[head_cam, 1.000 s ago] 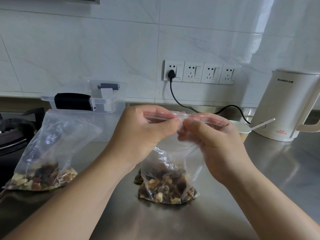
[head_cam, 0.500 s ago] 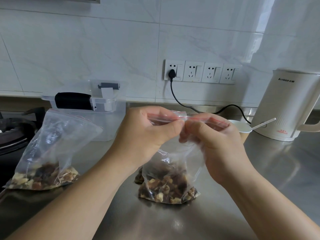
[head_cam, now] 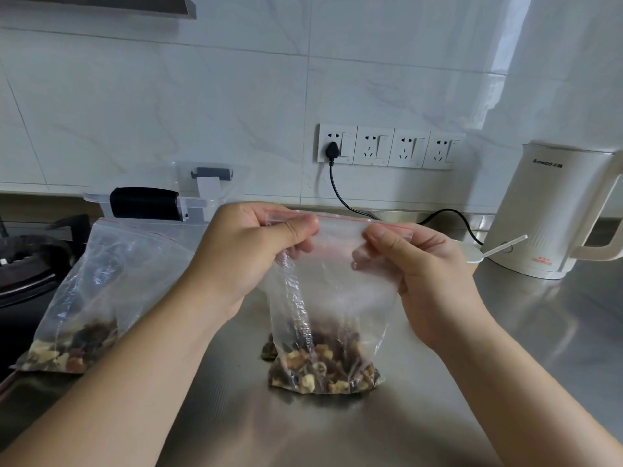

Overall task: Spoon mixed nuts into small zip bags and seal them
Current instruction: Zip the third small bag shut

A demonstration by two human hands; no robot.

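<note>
A small clear zip bag (head_cam: 332,298) with a red strip along its top stands on the steel counter, mixed nuts (head_cam: 323,369) filling its bottom. My left hand (head_cam: 249,257) pinches the bag's top left corner between thumb and fingers. At the top right corner my right hand (head_cam: 421,274) pinches the same zip edge. A second zip bag (head_cam: 101,291) with nuts leans at the left, untouched. A white plastic spoon (head_cam: 495,249) lies in a small white cup behind my right hand.
A clear lidded plastic container (head_cam: 175,200) stands behind the left bag. A white electric kettle (head_cam: 553,210) sits at the right, its black cord (head_cam: 340,193) plugged into the wall sockets. A black gas stove (head_cam: 27,261) is at the far left. The steel counter (head_cam: 539,348) spreads around the bags.
My hands, pinching together at the middle of the zip strip, have slid apart to its two ends. The bag's top now stretches flat between them.
</note>
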